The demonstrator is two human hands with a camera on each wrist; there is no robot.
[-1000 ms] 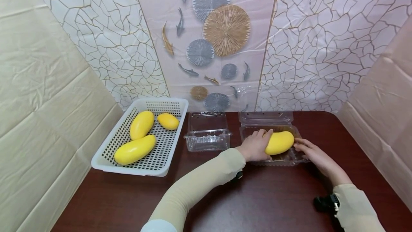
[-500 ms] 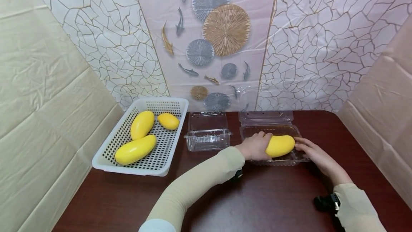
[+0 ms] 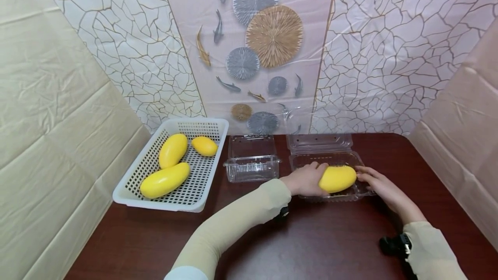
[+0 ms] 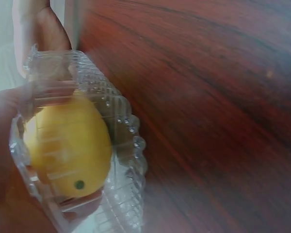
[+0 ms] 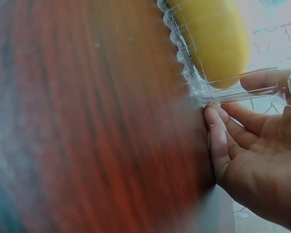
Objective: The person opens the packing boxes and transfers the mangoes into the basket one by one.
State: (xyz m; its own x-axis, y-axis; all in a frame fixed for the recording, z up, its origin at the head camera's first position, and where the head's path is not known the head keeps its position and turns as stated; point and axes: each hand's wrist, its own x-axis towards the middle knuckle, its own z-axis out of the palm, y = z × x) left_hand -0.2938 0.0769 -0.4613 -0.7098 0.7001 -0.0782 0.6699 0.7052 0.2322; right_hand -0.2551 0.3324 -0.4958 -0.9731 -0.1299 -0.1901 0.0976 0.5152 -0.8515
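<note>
My left hand (image 3: 306, 179) grips the left end of a smooth yellow mango (image 3: 337, 179), which lies lengthwise in the open clear plastic clamshell container (image 3: 352, 197) at the right of the table. In the left wrist view, the mango (image 4: 72, 145) shows through the container's ribbed wall, a small dark green spot at its end. At the container's right end, my right hand (image 3: 383, 189) pinches the wall. The right wrist view has one finger of that right hand (image 5: 262, 160) inside the wall and the others outside, close to the mango's end (image 5: 218, 43).
A white perforated basket (image 3: 198, 205) with 3 more yellow mangoes (image 3: 165, 180) stands at the left. Between basket and hands sits a second open clear container (image 3: 252, 170). The container's raised lid (image 3: 319, 142) leans near the patterned back wall; dark red wood table (image 3: 311, 245) lies in front.
My left hand has moved the mango slightly down and toward me within the container. The container's lid has shifted a little left. The right hand stays at the container's right end.
</note>
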